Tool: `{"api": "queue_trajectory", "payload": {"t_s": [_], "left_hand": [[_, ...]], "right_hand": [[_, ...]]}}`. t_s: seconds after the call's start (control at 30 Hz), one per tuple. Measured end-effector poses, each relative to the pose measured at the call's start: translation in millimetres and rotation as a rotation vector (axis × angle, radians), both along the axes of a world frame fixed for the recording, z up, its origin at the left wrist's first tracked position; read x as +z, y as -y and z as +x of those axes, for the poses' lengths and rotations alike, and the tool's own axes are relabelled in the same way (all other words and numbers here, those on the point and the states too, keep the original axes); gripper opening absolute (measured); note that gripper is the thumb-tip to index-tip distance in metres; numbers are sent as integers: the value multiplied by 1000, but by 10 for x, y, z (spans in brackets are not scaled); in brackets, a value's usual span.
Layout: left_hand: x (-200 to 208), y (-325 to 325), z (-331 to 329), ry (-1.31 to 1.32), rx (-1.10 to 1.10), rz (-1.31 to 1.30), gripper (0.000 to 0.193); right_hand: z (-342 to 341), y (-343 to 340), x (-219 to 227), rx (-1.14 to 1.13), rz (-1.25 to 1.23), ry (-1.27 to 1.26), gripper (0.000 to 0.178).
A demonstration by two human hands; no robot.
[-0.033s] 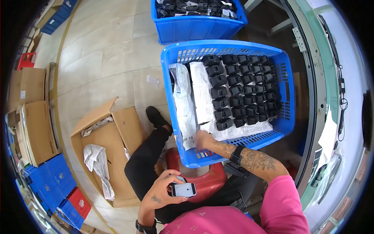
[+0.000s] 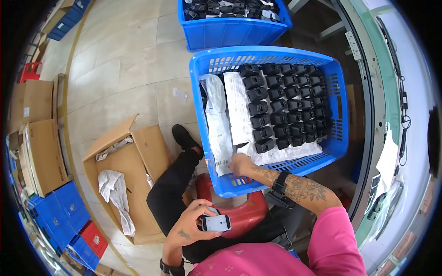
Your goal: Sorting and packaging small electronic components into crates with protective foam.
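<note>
My left hand is closed around a small phone-like device with a pale screen and dark ends, held above my lap. My right hand reaches into the near left corner of a blue plastic basket. It is beside the lower end of a long clear plastic sleeve; its fingers point down and are mostly hidden, so whether they grip anything does not show. Rows of black, block-shaped plastic parts stand in the basket on white printed paper.
A second blue bin full of black parts stands beyond the basket. On the left lies an open cardboard box with crumpled paper in it. A red stool is close below the basket. A metal frame runs along the right.
</note>
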State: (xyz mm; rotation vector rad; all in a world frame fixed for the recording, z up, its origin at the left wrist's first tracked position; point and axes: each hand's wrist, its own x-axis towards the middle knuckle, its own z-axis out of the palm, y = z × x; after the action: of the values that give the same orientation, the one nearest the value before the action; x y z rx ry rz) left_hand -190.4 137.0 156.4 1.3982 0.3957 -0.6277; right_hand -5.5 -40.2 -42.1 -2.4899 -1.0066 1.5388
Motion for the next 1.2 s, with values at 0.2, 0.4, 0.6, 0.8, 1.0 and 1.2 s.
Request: {"api": "queue_trajectory", "payload": {"t_s": [0.2, 0.4, 0.6, 0.8, 1.0, 1.2], "left_hand": [[-11, -64, -68, -21, 21, 20, 48], [-15, -31, -67, -20, 12, 10, 48], [-42, -41, -101, -16, 28, -30, 50], [-32, -93, -83, -43, 32, 18, 50], [-72, -96, 4, -27, 35, -32, 50], [-130, -100, 18, -16, 66, -36, 47]], "right_hand": [[220, -333, 1149, -101, -103, -88, 42], [-5, -170, 526, 635, 272, 697, 58], [180, -79, 283, 673, 573, 595, 43], [1127, -948, 573, 266, 635, 933, 13], [1635, -1539, 524, -657, 532, 347, 27], [1560, -1529, 295, -472, 609, 752, 20]]}}
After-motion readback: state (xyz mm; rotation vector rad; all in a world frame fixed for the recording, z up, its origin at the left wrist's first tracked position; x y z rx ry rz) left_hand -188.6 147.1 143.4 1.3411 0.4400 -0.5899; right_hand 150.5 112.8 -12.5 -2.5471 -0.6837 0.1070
